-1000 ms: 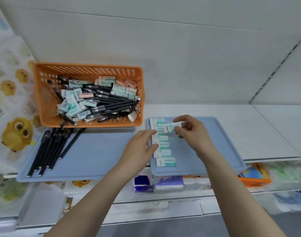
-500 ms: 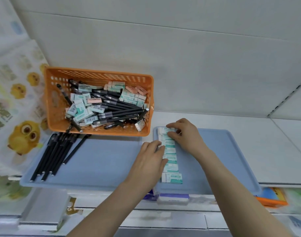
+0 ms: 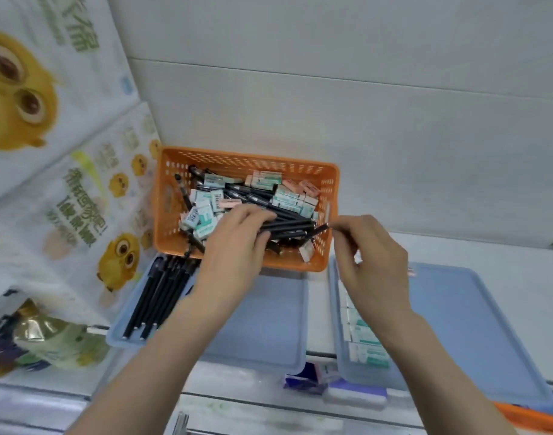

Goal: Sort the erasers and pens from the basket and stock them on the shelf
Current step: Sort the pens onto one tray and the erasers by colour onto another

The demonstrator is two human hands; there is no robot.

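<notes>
Both hands have left the eraser row (image 3: 364,339) on the right tray (image 3: 457,309) for the basket (image 3: 247,158): right hand (image 3: 375,265) pinches one pen (image 3: 319,230), left hand (image 3: 234,246) rests straight-fingered on the pens (image 3: 287,222); pen sorting likely next

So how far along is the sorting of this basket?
Partly done. A row of black pens lies on the left tray and a column of erasers on the right tray. The right hand pinches a pen at the basket; the left hand reaches in. Many more lie inside, unsorted.
</notes>
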